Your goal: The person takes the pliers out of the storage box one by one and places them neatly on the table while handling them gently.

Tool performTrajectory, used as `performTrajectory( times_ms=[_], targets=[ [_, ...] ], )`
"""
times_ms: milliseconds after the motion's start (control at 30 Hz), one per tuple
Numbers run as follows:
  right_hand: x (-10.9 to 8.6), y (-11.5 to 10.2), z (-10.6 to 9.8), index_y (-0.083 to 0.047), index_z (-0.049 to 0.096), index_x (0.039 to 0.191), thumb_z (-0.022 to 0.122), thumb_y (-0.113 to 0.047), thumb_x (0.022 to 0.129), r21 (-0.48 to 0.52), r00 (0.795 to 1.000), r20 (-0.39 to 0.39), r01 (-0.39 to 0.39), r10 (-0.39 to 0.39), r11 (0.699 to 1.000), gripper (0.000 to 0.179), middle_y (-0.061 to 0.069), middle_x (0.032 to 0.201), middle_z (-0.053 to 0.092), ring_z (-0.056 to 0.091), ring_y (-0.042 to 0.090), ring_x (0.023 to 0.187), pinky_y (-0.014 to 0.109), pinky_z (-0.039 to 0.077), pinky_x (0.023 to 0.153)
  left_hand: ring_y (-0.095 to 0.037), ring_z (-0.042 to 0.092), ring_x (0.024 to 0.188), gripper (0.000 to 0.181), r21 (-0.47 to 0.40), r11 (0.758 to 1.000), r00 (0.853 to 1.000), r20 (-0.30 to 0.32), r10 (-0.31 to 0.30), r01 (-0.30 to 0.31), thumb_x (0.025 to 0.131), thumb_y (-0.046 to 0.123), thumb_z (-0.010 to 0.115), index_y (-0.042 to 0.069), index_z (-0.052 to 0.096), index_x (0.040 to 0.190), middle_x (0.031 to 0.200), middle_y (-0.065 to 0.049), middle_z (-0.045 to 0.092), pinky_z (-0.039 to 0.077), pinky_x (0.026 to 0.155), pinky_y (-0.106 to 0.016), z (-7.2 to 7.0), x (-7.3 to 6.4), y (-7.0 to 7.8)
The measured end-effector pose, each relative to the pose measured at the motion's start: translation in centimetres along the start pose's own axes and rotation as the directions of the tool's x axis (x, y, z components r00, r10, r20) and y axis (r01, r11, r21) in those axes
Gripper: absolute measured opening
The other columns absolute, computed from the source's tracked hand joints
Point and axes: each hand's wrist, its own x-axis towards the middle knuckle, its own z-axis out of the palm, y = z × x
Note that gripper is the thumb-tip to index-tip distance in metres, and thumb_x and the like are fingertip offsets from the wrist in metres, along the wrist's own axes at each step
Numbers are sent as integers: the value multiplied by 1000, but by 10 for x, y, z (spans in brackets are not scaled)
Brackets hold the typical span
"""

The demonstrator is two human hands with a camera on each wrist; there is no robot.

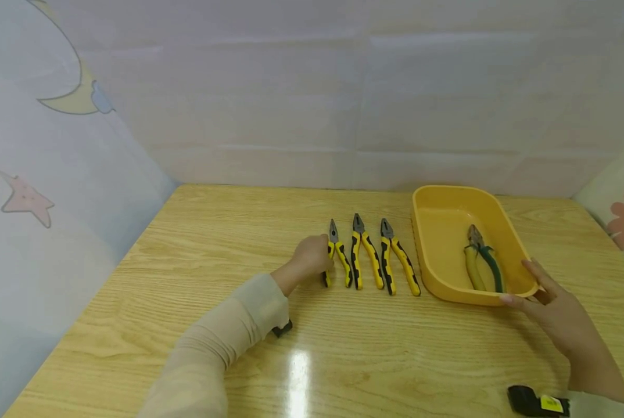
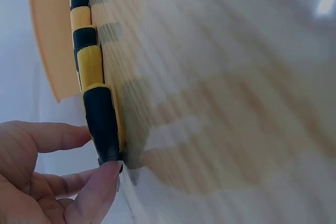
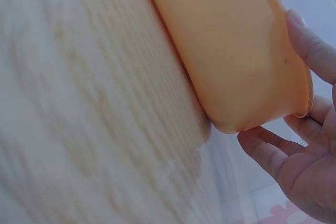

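Observation:
My left hand (image 1: 309, 255) pinches the left handle of the leftmost needle-nose pliers (image 1: 333, 233), which lie on the table with spread handles. In the left wrist view, thumb and finger touch the black-and-yellow handle (image 2: 101, 121) near its end. To their right lie two yellow-and-black combination pliers, a middle pair (image 1: 358, 224) and a right pair (image 1: 387, 230), jaws pointing away. My right hand (image 1: 560, 316) grips the near right corner of a yellow plastic tray (image 1: 440, 217), thumb at the rim and other fingers against the outer wall (image 3: 236, 51). Inside rest pliers (image 1: 476, 237) with one yellow and one green handle.
All of this stands on a wood-grain table (image 1: 228, 232). A pale fabric backdrop (image 1: 260, 116) rises behind its far edge and along both sides. Black straps show at both wrists, the right one (image 1: 523, 400) carrying a yellow label.

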Motion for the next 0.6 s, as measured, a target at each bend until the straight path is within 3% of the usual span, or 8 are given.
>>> performTrajectory(
  times_ms=[133,267,333,467,600],
  targets=[
    [0,0,0,-33,-8,134,53,-37,84,1,1000,-4,-2,2,1000,79,-14,136,-16,14,51,116,66,25,74,-14,47,61,46,36,999,1000,-24,13,-12,79,16,60,-1,45,120,89,-8,58,40,51,-24,-3,-1,3],
    [0,-1,0,-33,-8,134,53,-37,84,0,1000,-3,-2,2,1000,79,-17,134,-16,15,51,116,66,26,74,-14,48,61,31,29,999,997,-64,39,-37,79,16,60,2,54,106,81,-5,57,40,50,-24,-4,-2,8],
    [0,-1,1,-32,-9,134,53,-37,84,1,1000,-3,-4,4,1000,79,-17,134,-16,15,51,116,65,26,74,-14,49,63,26,19,999,997,-68,39,-38,79,16,61,4,54,101,79,-3,56,41,51,-25,-4,-3,11],
    [0,-1,1,-30,-8,135,53,-38,84,1,1000,-7,-8,8,1000,80,-17,134,-17,15,50,116,65,26,75,-15,52,73,31,-13,999,997,-63,47,-48,79,19,62,6,53,106,91,-3,57,44,59,-26,-4,-4,17],
    [0,-1,2,-30,-9,135,53,-38,84,3,1000,-4,-16,16,1000,80,-10,137,-16,15,51,116,65,26,75,-14,51,67,34,-43,995,995,-43,92,-94,79,22,63,6,52,108,90,-4,57,43,57,-25,-3,-6,24]
  ],
)
